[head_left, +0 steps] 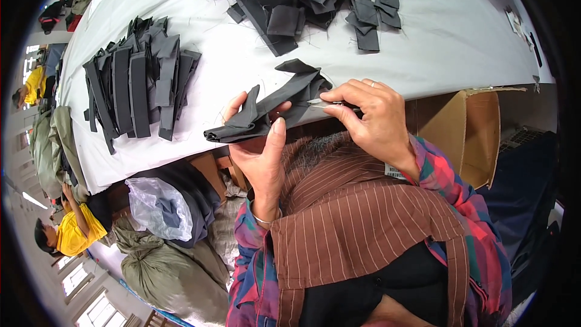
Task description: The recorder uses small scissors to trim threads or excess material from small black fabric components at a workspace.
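Observation:
At the near edge of the table, my left hand (260, 160) holds a folded dark grey fabric piece (260, 112), with the fingers behind it and the thumb in front. A strip of the cloth sticks up beyond the hand. My right hand (372, 118) is closed in a pinch around small thread snips (317, 103). Their metal blades point left and lie against the right end of the cloth. Most of the snips' body is hidden in the fingers.
A row of dark fabric strips (139, 82) lies at the left on the white-covered table (224, 36). Farther back is a loose heap of dark pieces (296, 0). A cardboard box (463, 133) stands below the right edge. Bags (163, 206) and people in yellow are at the left.

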The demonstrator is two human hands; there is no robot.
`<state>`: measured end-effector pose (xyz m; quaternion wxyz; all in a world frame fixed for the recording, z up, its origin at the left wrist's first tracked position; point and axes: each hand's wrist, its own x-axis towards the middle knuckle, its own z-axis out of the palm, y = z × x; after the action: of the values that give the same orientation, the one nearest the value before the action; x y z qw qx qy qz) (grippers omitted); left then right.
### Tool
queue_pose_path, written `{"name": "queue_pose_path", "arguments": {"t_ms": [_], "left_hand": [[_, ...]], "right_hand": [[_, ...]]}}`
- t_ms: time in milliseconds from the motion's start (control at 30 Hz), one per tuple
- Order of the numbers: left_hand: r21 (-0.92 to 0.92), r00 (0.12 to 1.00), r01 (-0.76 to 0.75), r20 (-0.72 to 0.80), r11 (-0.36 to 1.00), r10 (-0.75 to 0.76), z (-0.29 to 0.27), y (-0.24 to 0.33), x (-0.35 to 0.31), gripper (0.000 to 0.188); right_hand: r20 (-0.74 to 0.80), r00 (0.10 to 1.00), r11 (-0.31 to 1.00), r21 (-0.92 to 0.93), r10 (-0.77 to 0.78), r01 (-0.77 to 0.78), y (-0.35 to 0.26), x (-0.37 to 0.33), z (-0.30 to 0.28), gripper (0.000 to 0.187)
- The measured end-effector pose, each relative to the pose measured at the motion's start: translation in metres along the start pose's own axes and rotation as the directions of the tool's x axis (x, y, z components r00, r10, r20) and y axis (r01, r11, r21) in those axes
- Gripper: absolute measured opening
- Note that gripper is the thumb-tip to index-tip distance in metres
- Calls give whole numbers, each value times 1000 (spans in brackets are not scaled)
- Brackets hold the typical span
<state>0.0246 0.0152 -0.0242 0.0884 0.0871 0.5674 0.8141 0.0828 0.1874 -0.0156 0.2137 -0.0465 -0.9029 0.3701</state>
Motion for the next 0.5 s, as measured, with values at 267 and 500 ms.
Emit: {"name": "queue_pose_path", "arguments": {"t_ms": [267,500], "left_hand": [[9,1000,3,14,1000,-3,2,0,-1,61],[12,1000,9,6,1000,-9,2,-3,-2,61]], "right_hand": [[-25,1000,1000,-10,-5,5,0,-1,0,12],[79,996,999,-27,34,-32,-1,0,-2,11]]}}
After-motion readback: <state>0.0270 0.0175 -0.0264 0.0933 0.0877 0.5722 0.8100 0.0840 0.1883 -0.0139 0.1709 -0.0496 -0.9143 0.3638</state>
